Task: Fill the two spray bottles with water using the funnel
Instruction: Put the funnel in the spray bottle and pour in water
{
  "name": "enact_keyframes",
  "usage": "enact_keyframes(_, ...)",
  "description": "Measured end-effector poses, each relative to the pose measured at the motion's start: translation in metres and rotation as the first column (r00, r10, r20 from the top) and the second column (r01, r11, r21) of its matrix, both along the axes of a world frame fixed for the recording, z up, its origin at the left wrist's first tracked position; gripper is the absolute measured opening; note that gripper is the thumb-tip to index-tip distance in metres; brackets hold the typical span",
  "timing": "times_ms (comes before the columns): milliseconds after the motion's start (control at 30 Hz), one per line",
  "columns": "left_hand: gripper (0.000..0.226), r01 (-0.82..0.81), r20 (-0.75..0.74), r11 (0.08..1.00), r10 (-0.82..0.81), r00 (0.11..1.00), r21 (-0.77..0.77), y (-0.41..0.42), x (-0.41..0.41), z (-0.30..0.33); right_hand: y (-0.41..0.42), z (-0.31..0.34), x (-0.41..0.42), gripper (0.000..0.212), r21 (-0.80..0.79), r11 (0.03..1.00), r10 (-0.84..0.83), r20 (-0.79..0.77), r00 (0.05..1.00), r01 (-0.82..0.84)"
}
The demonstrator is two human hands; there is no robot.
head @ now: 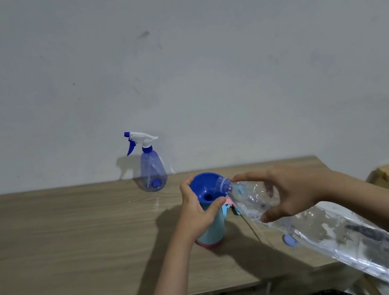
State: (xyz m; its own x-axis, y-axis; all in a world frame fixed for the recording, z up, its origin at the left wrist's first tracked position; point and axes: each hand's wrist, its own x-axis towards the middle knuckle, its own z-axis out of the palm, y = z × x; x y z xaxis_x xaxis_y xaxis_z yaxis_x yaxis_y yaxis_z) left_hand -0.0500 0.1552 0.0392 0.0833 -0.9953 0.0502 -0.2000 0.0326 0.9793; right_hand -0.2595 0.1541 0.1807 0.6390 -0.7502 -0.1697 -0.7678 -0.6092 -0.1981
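Wood table (76,242); left fingers (216,205) grip funnel (205,187), right fingers (269,215) clasp water bottle (328,228)

Left forearm reaching up from below centre, left hand (199,210) curled, thumb and fingers gripping the blue plastic funnel (206,188), right arm stretching in from the right, right hand (288,192) clasping the tilted clear plastic water bottle (328,225) near its neck, forefinger extended
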Motion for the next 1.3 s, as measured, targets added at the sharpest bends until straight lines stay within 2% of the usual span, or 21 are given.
enact_keyframes(533,0.079,0.037,0.020,0.999,-0.037,0.999,-0.030,-0.001,0.002,0.002,0.004,0.010,0.000,0.089,-0.079,0.996,0.025,-0.104,0.994,-0.034)
enact_keyframes(633,0.081,0.033,0.003,0.999,-0.033,0.999,-0.020,0.000,0.002,0.002,0.006,0.009,-0.004,0.087,-0.093,0.995,0.022,-0.072,0.997,-0.029)
enact_keyframes(800,0.082,0.036,-0.024,0.999,-0.037,0.999,-0.016,0.002,0.002,0.004,0.010,0.001,-0.008,0.089,-0.065,0.998,0.006,0.056,0.998,-0.002)
enact_keyframes(1000,0.098,0.017,-0.044,1.000,-0.016,0.999,0.015,0.002,0.002,0.002,0.019,-0.004,-0.016,0.089,-0.194,0.981,0.034,0.256,0.966,0.016)
enact_keyframes(1133,0.088,0.010,-0.015,1.000,-0.009,1.000,0.012,0.006,0.000,0.009,0.018,-0.006,-0.025,0.092,-0.322,0.939,0.051,0.484,0.874,0.123)
enact_keyframes(1300,0.078,-0.021,0.037,1.000,0.022,0.999,-0.011,0.005,0.000,0.008,-0.013,-0.011,-0.044,0.097,-0.311,0.893,0.042,0.779,0.626,0.326)
